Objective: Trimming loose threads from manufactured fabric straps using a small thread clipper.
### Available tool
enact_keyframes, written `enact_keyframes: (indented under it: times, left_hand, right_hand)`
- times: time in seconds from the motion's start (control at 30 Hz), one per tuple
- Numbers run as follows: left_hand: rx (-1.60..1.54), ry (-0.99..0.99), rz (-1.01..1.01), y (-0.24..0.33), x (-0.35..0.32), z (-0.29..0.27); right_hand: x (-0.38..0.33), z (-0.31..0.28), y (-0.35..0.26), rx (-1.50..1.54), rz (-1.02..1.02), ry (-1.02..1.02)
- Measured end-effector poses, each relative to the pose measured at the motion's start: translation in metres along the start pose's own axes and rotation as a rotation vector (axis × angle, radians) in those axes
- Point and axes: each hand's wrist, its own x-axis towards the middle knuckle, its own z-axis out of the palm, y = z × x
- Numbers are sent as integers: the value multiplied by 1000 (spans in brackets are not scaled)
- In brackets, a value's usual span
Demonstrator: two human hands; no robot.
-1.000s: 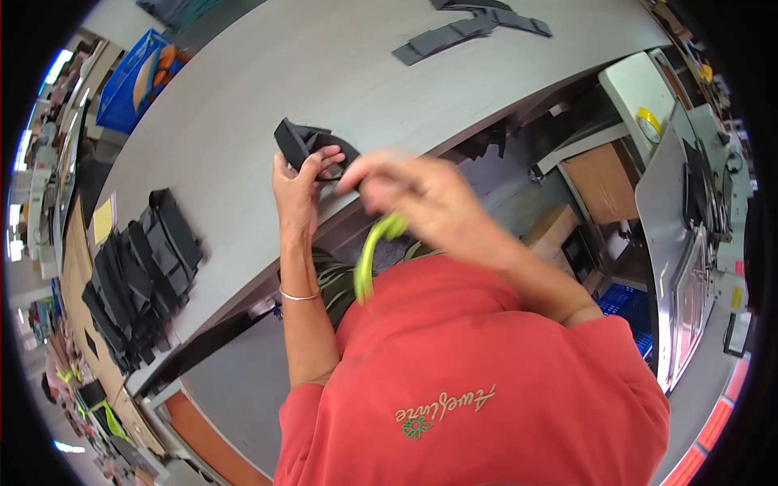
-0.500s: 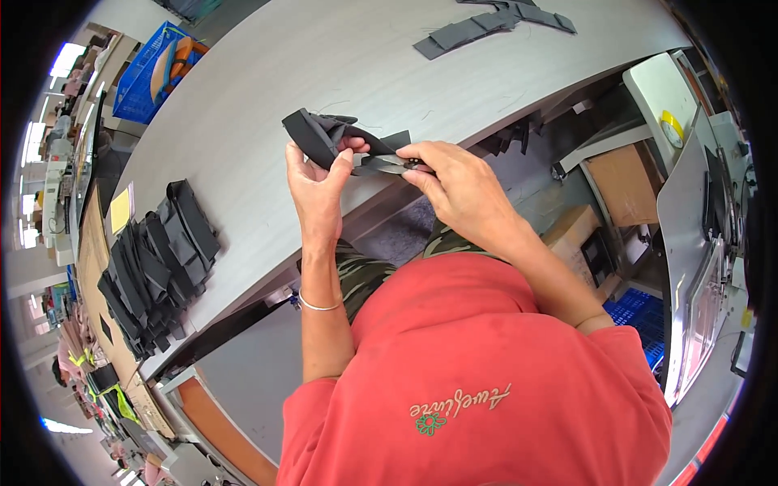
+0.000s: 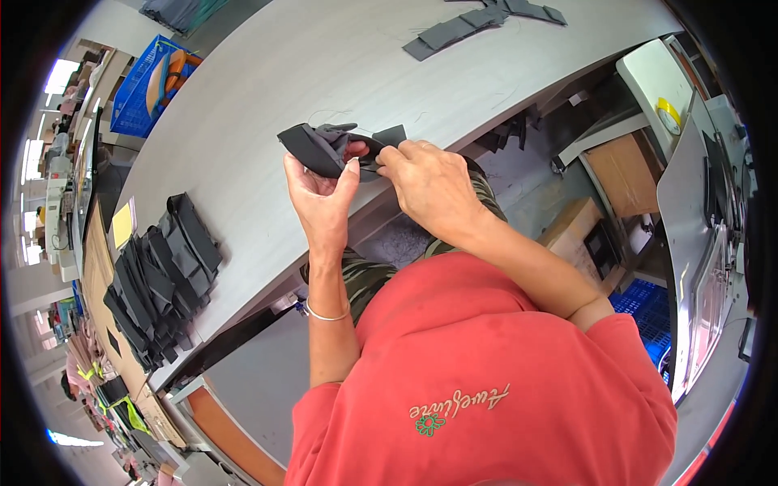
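Just over the table's front edge, my left hand [image 3: 318, 194] is closed on a dark grey fabric piece [image 3: 312, 150], thumb on the near side and fingers in its folds. The piece is curved and bunched, and a flat end [image 3: 391, 136] sticks out beyond the fingers. At its right part my right hand [image 3: 429, 180] is closed in a pinch, fingertips touching the cloth. It appears to hold small thread snips, now mostly hidden by the fingers and fabric. A stack of similar dark grey pieces [image 3: 166, 271] lies on the table to the left.
More dark grey strips [image 3: 466, 31] lie at the far side of the pale table [image 3: 267, 73], with loose threads around. A blue crate [image 3: 134, 101] stands at the far left. To the right are a cardboard box [image 3: 624, 178] and a yellow tape roll [image 3: 668, 116]. Blue crates [image 3: 644, 312] sit below.
My right hand has moved left, closer to my left hand, and the grey metal blade between them is now mostly covered. The fabric piece has shifted slightly down and left.
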Motion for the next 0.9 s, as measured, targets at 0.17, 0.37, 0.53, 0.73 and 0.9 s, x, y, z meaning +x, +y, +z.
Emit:
enact_keyframes:
  times: [0.17, 0.37, 0.53, 0.73, 0.9]
  left_hand:
    - [8, -7, -4, 1, 0, 3]
    - [-5, -2, -3, 2, 0, 3]
    - [1, -14, 16, 3, -1, 5]
    - [17, -29, 46, 3, -3, 8]
    - [-20, -28, -34, 9, 1, 8]
  right_hand:
    - [1, 1, 2, -24, -7, -3]
    - [1, -1, 1, 41, 23, 30]
    - [2, 1, 0, 31, 51, 11]
    - [4, -3, -1, -2, 43, -9]
    - [4, -2, 1, 60, 52, 17]
